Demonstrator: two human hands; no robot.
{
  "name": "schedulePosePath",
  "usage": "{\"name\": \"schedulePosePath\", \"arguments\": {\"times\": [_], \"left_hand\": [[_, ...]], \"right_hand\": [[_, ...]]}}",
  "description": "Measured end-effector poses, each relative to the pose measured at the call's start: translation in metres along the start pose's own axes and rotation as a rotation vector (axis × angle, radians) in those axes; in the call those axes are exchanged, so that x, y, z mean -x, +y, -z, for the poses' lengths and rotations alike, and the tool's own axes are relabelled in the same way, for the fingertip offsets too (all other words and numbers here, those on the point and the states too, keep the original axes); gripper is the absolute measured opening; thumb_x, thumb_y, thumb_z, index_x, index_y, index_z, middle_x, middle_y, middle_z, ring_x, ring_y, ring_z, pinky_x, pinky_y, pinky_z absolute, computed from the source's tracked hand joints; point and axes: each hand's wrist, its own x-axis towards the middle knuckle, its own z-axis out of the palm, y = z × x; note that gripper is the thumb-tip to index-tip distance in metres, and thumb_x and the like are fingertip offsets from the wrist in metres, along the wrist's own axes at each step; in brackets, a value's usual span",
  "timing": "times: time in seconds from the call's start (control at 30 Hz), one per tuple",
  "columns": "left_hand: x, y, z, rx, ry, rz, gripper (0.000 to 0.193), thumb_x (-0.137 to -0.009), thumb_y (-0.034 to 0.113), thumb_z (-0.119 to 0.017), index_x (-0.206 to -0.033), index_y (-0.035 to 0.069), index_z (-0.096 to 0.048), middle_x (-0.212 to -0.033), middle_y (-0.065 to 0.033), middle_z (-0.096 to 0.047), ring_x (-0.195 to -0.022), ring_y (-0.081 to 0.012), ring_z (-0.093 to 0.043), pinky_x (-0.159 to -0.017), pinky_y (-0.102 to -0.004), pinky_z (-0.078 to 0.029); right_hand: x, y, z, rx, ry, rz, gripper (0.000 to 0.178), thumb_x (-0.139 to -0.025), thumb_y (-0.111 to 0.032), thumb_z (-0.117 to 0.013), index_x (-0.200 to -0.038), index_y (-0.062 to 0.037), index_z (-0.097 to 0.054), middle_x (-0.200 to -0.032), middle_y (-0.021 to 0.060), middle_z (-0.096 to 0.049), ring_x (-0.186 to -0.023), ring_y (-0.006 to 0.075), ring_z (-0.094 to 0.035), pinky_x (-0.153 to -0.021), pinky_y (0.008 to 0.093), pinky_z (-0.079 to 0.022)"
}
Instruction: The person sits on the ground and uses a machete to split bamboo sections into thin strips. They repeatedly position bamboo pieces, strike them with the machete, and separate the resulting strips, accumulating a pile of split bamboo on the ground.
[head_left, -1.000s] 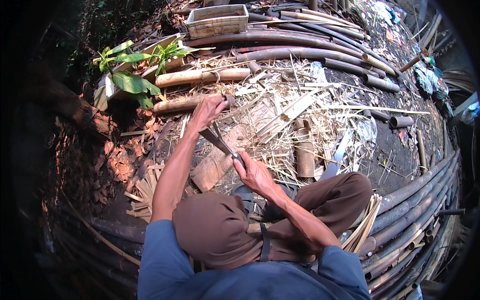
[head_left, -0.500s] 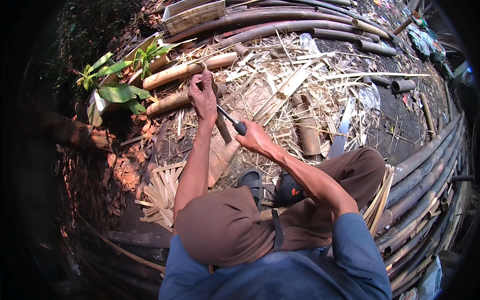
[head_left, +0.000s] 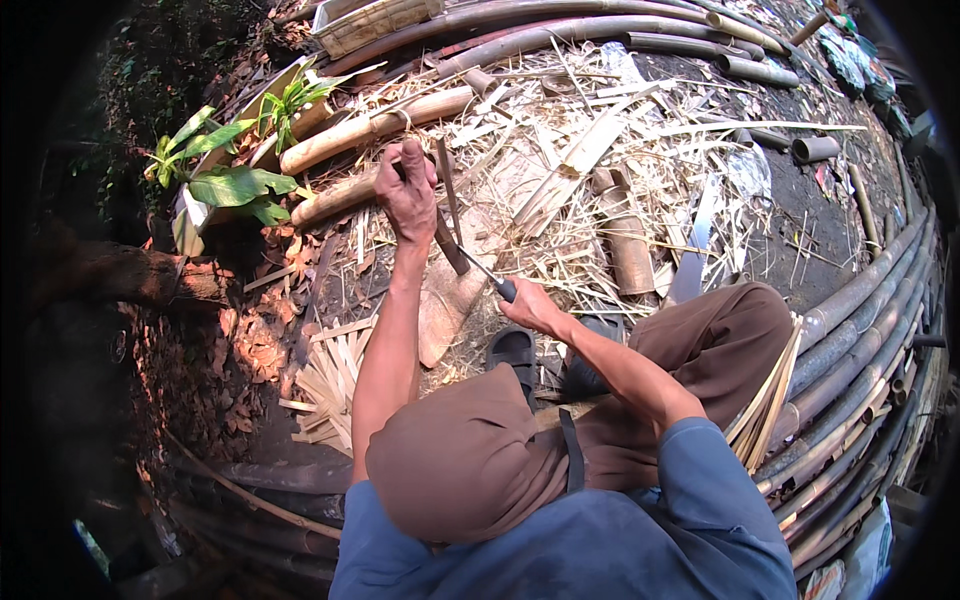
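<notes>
My left hand (head_left: 405,192) is closed round the upper end of a split piece of bamboo (head_left: 452,250), which slants down to the right. In my right hand (head_left: 535,308), the fingers are wrapped round the dark handle of a knife (head_left: 507,290). The knife's blade reaches up and left to the bamboo, against its right side. A thin strip (head_left: 447,185) stands apart from the bamboo just right of my left hand. My left palm hides the held end of the bamboo.
Bamboo shavings (head_left: 540,150) cover the ground ahead. A hand saw (head_left: 693,250) lies beside a bamboo section (head_left: 628,245). Split slats (head_left: 330,385) are heaped on the left, near green plants (head_left: 235,185). Long bamboo poles (head_left: 850,310) are stacked on the right.
My right hand has drawn the knife down and right along the bamboo. A strip now stands away from the bamboo. My left hand keeps its hold.
</notes>
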Motion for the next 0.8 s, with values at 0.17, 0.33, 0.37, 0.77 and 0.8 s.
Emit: {"name": "schedulePosePath", "arguments": {"times": [0.17, 0.33, 0.37, 0.77, 0.8], "left_hand": [[-0.006, 0.007, 0.031, 0.011, 0.117, -0.033, 0.041, -0.098, 0.046, -0.056, -0.080, 0.010, -0.046, -0.057, 0.0017, -0.045, -0.047, -0.0054, -0.041, -0.041, -0.0194, -0.031], [0.010, 0.026, 0.056, 0.181, 0.232, 0.064, 0.045, -0.102, 0.046, -0.049, -0.075, 0.010, -0.046, -0.057, 0.0005, -0.045, -0.045, -0.0068, -0.043, -0.039, -0.0197, -0.033], [0.014, 0.031, 0.062, 0.219, 0.299, 0.136, 0.045, -0.102, 0.046, -0.049, -0.076, 0.010, -0.045, -0.057, 0.0005, -0.044, -0.046, -0.0075, -0.042, -0.041, -0.0205, -0.034], [0.050, 0.048, 0.098, 0.234, 0.321, 0.092, 0.043, -0.102, 0.040, -0.039, -0.071, 0.011, -0.037, -0.051, -0.0010, -0.032, -0.040, -0.0103, -0.027, -0.039, -0.0247, -0.026], [0.052, 0.046, 0.101, 0.234, 0.339, 0.094, 0.043, -0.102, 0.040, -0.039, -0.071, 0.011, -0.037, -0.051, -0.0010, -0.032, -0.040, -0.0102, -0.027, -0.038, -0.0248, -0.025]], "right_hand": [[-0.034, -0.002, 0.077, 0.582, -0.006, 0.028, 0.016, -0.086, -0.014, -0.059, -0.096, -0.0047, -0.052, -0.075, 0.0223, -0.067, -0.064, 0.0438, -0.065, -0.057, 0.0531, -0.051], [-0.004, 0.012, 0.086, 0.329, 0.171, -0.109, 0.037, -0.090, -0.036, -0.060, -0.108, -0.0043, -0.055, -0.078, 0.0249, -0.066, -0.075, 0.0429, -0.067, -0.066, 0.0509, -0.053], [0.012, -0.008, 0.078, 0.248, 0.171, -0.148, 0.040, -0.093, -0.041, -0.058, -0.110, -0.0047, -0.055, -0.074, 0.0232, -0.066, -0.071, 0.0405, -0.067, -0.064, 0.0507, -0.052], [0.052, -0.068, -0.014, -0.282, -0.064, -0.046, 0.039, -0.098, -0.044, -0.050, -0.105, -0.0067, -0.057, -0.064, 0.0231, -0.057, -0.064, 0.0432, -0.060, -0.061, 0.0497, -0.045], [0.058, -0.083, -0.006, -0.296, -0.082, -0.042, 0.040, -0.099, -0.044, -0.049, -0.102, -0.0052, -0.057, -0.066, 0.0228, -0.057, -0.064, 0.0420, -0.059, -0.061, 0.0485, -0.045]]}}
